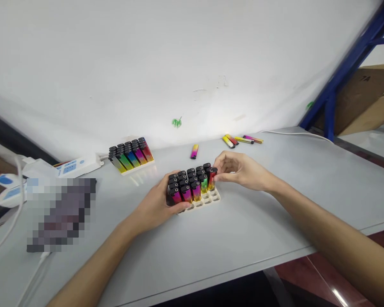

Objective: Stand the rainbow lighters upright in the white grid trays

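A cream rack (208,201) stands in front of me, holding several upright lighters with black tops; holes along its near side are bare. My left hand (158,204) is closed round the rack's left end, its thumb along the near edge. At the right end, my right hand (232,169) pinches a red and yellow lighter (211,179) between thumb and fingers; whether its base sits in a hole is hard to tell. Beside it stands a green lighter (204,184), and to the left are pink and purple ones (196,191).
A second full rack (137,168) stands at the back left. A pink and yellow lighter (194,151) and several others (243,140) lie near the wall. On the left are a power strip (80,165), a pixelated object (62,213) and white cables.
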{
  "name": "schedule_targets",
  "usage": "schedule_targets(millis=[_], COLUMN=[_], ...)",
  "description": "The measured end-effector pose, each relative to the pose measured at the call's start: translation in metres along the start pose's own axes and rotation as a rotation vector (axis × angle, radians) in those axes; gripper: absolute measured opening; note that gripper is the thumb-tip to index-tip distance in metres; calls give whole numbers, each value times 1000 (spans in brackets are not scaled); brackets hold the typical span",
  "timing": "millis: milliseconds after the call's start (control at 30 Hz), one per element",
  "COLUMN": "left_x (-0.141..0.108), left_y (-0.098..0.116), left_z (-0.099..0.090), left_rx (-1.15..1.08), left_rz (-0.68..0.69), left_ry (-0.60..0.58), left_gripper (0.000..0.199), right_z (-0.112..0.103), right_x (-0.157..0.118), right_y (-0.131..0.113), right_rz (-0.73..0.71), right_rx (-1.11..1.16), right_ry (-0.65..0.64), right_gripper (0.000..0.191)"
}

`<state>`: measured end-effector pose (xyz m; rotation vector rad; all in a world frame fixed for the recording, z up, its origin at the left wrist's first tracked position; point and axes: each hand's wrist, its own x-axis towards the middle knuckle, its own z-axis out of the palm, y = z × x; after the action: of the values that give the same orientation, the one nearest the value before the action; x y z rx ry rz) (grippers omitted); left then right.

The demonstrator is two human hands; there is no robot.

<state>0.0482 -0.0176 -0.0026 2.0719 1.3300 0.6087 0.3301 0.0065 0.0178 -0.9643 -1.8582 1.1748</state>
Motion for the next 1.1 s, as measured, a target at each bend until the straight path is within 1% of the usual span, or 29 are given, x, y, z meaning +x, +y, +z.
schedule_targets(millis=[367, 500, 633, 733, 833, 1000, 1100], left_x=[0, 0, 0, 1, 0, 0, 1], left_y=[0, 1, 0, 0, 0, 1, 1], left_z=[0, 0, 0, -1, -1, -1, -1], left_rx=[-3, -20, -24, -14, -8, -8, -5], left_rz=[6, -2, 6, 13, 19, 10, 10], left_ry=[2, -5, -5, -10, -8, -10, -6], left_gripper=[76, 75, 76, 76, 74, 75, 76], right_z=[0, 1, 0, -1, -1, 6, 8], right_x=[-4, -5, -5, -3, -2, -1, -1], right_y=[-9, -8, -7, -7, -6, -1, 1], right_rz=[-29, -46, -54, -44, -41, 23, 29], right_rx=[-160, -196, -81, 21, 55, -79, -203], right_ry=[6, 87, 166, 183, 183, 178, 200], right_gripper=[21, 19, 24, 30, 39, 44, 48])
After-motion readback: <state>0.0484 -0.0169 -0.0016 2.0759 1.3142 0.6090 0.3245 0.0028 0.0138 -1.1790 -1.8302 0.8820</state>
